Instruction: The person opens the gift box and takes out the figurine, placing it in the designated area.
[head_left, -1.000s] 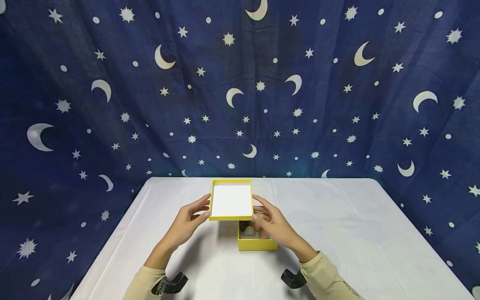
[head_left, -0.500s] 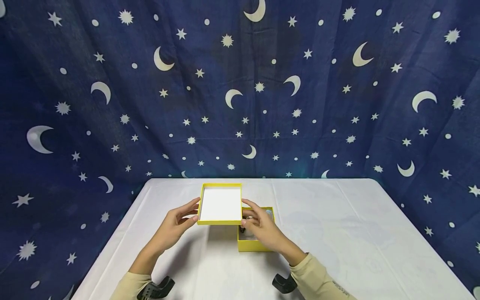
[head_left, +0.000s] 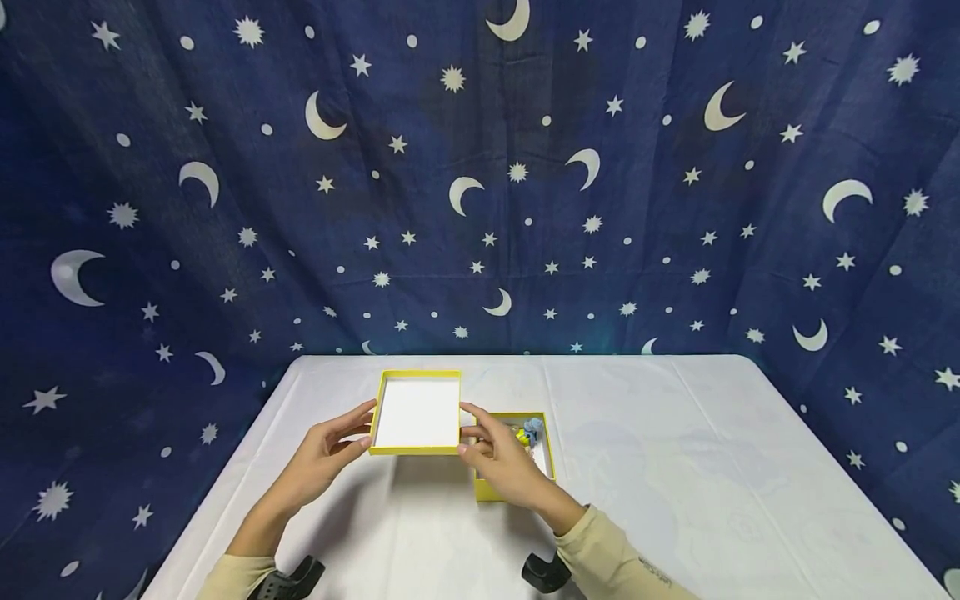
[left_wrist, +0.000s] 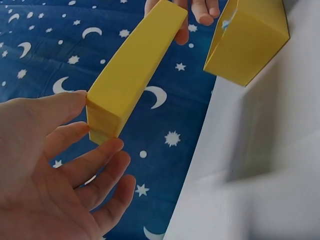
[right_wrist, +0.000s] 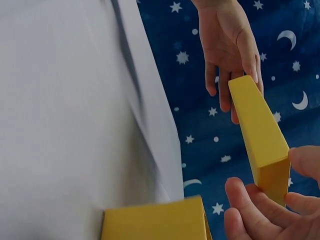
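Observation:
A square yellow box lid (head_left: 417,412), white on the inside, is held above the table with its hollow side facing up toward the head camera. My left hand (head_left: 322,458) grips its left edge between thumb and fingers. On the opposite edge, my right hand (head_left: 502,458) pinches the lid the same way. Below and to the right stands the yellow box (head_left: 491,490) without its cover, partly hidden by the right hand. Inside it, a small blue and yellow item (head_left: 529,432) shows; its kind is unclear. Both wrist views show the lid's yellow side (left_wrist: 132,70) between the two hands.
A white cloth covers the table (head_left: 675,467). Behind it hangs a dark blue curtain (head_left: 600,200) with moons and stars. A black wrist device (head_left: 546,573) sits on the right wrist, and another black device (head_left: 288,579) on the left.
Both hands have carried the lid to the left and slightly nearer, off from above the box. More of the box and its contents shows now. The box itself has stayed put.

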